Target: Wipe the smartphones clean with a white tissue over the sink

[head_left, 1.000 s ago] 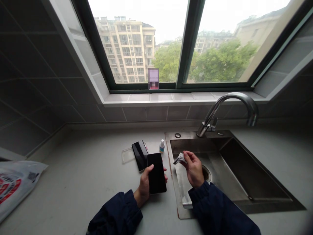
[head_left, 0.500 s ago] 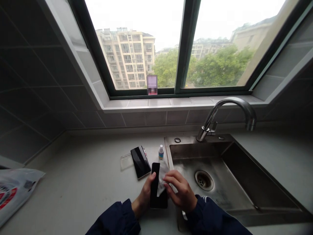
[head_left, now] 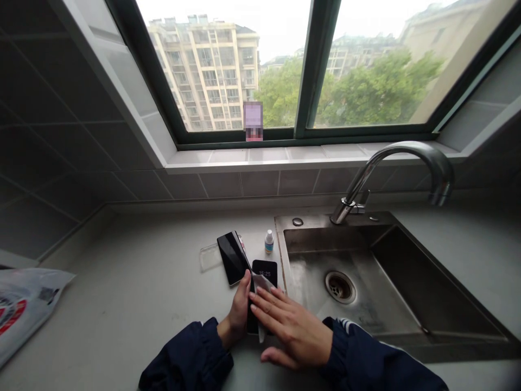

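Note:
My left hand (head_left: 239,309) grips a black phone (head_left: 265,269) by its left edge, and the lit screen shows a clock. A small white wipe (head_left: 260,283) lies on the screen under the flat, stretched fingers of my right hand (head_left: 287,326), which covers most of the phone. Both sleeves are dark blue. A second black phone (head_left: 232,257) lies just beyond on the grey counter, partly over a clear phone case (head_left: 208,257). A small white dropper bottle with a blue label (head_left: 269,241) stands beside the sink's left rim.
A steel sink (head_left: 407,282) with a drain (head_left: 340,285) and a curved tap (head_left: 411,157) fills the right side. A printed plastic bag (head_left: 24,307) lies at the far left of the counter. Dark wall tiles and a window ledge (head_left: 285,157) run behind.
My right hand brought the wipe from over the sink onto the phone, then flattened over it. The phone's screen has lit up. The camera view has shifted slightly.

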{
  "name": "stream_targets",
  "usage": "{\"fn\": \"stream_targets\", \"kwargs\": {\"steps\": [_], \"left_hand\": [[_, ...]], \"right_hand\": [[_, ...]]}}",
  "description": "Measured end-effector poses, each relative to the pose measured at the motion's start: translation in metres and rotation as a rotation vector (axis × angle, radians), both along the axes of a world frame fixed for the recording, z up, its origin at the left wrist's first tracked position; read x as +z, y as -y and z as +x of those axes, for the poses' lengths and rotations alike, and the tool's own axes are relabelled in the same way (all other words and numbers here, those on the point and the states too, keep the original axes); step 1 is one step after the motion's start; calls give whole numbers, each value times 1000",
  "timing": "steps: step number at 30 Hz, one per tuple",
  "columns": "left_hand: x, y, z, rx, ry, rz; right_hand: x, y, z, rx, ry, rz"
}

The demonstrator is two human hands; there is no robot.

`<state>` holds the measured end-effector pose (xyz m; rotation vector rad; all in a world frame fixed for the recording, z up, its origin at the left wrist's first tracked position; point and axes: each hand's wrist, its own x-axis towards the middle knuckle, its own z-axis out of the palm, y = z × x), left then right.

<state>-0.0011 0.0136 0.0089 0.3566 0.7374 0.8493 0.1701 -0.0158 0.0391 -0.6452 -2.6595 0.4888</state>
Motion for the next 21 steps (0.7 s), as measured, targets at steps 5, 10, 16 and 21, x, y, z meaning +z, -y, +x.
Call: {"fn": "stream_targets", "kwargs": {"steps": [5, 10, 16, 21], "left_hand": [[1, -3, 0, -12, 34, 17], [4, -4, 2, 25, 119, 32], [0, -2, 0, 50, 14, 3], [-1, 1, -1, 237, -172, 99]], "right_hand": [[-1, -5, 2, 29, -21, -10], [-14, -12, 12, -150, -130, 100], [-23, -10, 15, -186, -141, 159], [-24, -11, 9, -180, 41, 118]]}}
